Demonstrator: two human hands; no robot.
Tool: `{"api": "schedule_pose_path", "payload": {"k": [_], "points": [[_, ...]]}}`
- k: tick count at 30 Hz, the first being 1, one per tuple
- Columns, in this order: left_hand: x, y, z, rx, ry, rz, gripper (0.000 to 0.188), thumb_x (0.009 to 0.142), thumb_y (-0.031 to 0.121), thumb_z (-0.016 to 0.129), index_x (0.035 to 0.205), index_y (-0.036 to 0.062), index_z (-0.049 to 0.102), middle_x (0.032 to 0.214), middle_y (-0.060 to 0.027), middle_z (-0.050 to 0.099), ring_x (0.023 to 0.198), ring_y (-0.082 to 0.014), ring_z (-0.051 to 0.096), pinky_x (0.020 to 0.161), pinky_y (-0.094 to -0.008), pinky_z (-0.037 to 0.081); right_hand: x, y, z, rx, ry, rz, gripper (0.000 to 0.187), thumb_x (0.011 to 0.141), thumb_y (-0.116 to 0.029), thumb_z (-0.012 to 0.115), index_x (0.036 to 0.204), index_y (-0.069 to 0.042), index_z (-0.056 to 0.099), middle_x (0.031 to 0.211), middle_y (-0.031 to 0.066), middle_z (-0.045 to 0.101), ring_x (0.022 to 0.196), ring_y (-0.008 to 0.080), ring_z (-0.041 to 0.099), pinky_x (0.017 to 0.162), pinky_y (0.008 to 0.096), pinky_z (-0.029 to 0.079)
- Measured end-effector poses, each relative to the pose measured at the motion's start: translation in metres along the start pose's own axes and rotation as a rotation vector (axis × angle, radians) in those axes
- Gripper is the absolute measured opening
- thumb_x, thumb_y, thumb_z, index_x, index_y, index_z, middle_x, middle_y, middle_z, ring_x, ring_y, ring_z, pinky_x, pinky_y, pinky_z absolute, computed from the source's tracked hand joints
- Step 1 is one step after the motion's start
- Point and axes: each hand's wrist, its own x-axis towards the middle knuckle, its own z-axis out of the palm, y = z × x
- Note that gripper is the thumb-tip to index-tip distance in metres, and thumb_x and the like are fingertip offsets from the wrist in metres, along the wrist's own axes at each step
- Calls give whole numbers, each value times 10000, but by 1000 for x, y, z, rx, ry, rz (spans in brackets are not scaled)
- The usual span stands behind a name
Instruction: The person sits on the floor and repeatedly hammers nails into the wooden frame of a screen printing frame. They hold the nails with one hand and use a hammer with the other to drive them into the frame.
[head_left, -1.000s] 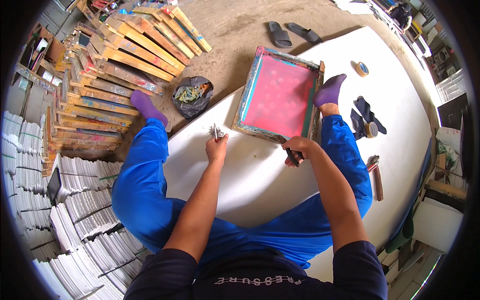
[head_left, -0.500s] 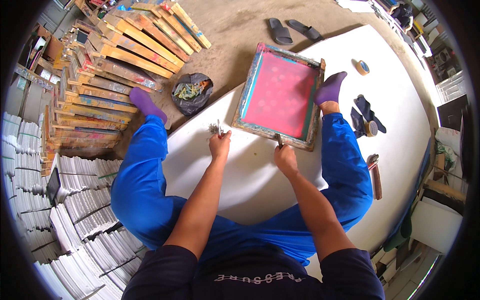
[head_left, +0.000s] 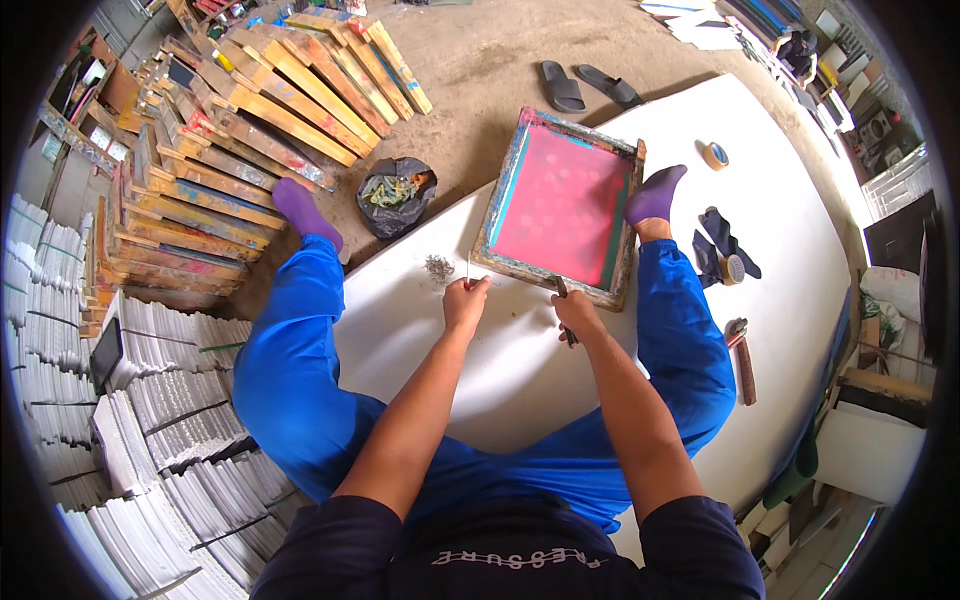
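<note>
Person wears bright blue trousers (head_left: 300, 370), purple socks (head_left: 655, 193), and a dark navy short-sleeved shirt (head_left: 500, 560) with pale lettering; forearms bare.

screen frame (head_left: 560, 205): wooden, pink mesh, flat on white board | dark tool (head_left: 563, 298): at frame's near edge

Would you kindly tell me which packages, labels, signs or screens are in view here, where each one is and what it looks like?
Printing screen frame: on the white board by the right foot; rectangular, pink mesh, paint-stained wooden rim.
Black bag: on the dirt floor left of the frame; round, open, scraps inside.
Tape roll: on the board, right of the frame; small tan ring.
Dark flat device: on the white stacks, far left; screen unlit.
</note>
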Motion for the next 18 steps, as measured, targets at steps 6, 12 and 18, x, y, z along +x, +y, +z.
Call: {"api": "schedule_pose_path", "payload": {"k": [6, 12, 18], "points": [[-3, 1, 3, 221, 49, 95, 344, 861, 317, 744, 729, 14, 650, 678, -99, 670, 623, -199, 642, 619, -356, 495, 8, -12, -25, -78, -147, 53, 407, 945, -320, 563, 975, 83, 508, 675, 179, 590, 481, 312, 637, 328, 453, 431], [-2, 0, 8, 136, -2, -51, 323, 869, 309, 737, 748, 20, 655, 685, -93, 673, 655, -186, 644, 631, -345, 489, 8, 16, 14, -2, 115, -68, 339, 964, -284, 489, 925, 48, 548, 707, 216, 639, 472, 307, 627, 367, 499, 446], [6, -16, 7, 49, -20, -12, 307, 877, 297, 745, 847, 9, 643, 717, -71, 640, 414, -97, 445, 356, -283, 315, 4, 22, 51, -246, 425, -142, 448, 1009, -387, 453, 1000, 21, 636, 953, 301, 692, 922, 503, 663, 855, 551, 532]]}}
